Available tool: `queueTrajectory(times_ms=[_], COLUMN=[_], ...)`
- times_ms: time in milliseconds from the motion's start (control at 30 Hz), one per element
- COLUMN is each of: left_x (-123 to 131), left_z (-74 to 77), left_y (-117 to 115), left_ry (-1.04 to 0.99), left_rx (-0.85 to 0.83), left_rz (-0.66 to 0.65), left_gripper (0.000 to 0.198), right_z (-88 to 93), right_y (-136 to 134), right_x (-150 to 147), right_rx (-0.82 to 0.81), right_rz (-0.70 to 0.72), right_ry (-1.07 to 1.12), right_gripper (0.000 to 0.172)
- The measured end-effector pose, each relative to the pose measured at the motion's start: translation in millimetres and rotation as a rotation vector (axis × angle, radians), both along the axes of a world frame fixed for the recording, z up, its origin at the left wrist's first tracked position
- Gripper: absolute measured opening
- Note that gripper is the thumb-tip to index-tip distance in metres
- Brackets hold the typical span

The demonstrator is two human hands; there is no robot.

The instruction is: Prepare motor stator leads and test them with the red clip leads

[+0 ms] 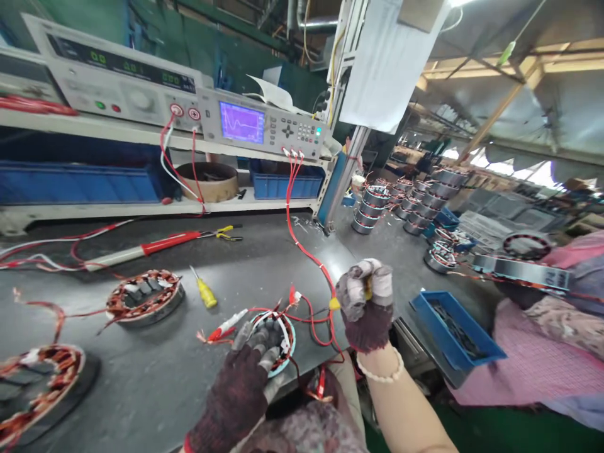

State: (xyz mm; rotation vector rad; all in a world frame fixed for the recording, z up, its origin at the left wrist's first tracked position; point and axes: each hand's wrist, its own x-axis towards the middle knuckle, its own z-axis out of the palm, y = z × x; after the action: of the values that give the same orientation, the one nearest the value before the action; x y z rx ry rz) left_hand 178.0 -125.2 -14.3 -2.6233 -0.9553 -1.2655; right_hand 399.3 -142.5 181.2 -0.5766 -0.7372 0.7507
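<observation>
While a small copper-wound stator (274, 343) is held down on the desk (155, 390) by the spread fingers (257, 338) of the gloved left hand (236, 393), a yellow handle (367, 289) is clenched in the gloved right hand (365, 308) near that stator.

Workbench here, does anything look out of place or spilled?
Yes: a small scatter of shiny scraps, maybe wire clippings, lies loose on the bench at the foot of the upright post, just behind the red test leads. It looks odd because the bits seem spilled rather than set down.

The right hand (365, 308) mostly hides a small yellow object (368, 289).
</observation>
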Motion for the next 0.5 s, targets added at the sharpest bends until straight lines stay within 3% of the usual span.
queueTrajectory(times_ms=[233, 500], left_x=[4.4, 0.7], left_z=[7.6, 1.4], left_y=[0.3, 0.9], left_ry=[-0.042, 0.034], left_rx=[0.031, 0.042], left_rz=[0.000, 0.029], left_gripper=[0.015, 0.016], right_z=[-15.0, -18.8], right_y=[1.5, 3.1], right_x=[25.8, 16.5], right_rx=[0.042, 0.007], right_rz=[-0.052, -0.040], right_ry=[0.015, 0.023], right_gripper=[0.037, 0.038])
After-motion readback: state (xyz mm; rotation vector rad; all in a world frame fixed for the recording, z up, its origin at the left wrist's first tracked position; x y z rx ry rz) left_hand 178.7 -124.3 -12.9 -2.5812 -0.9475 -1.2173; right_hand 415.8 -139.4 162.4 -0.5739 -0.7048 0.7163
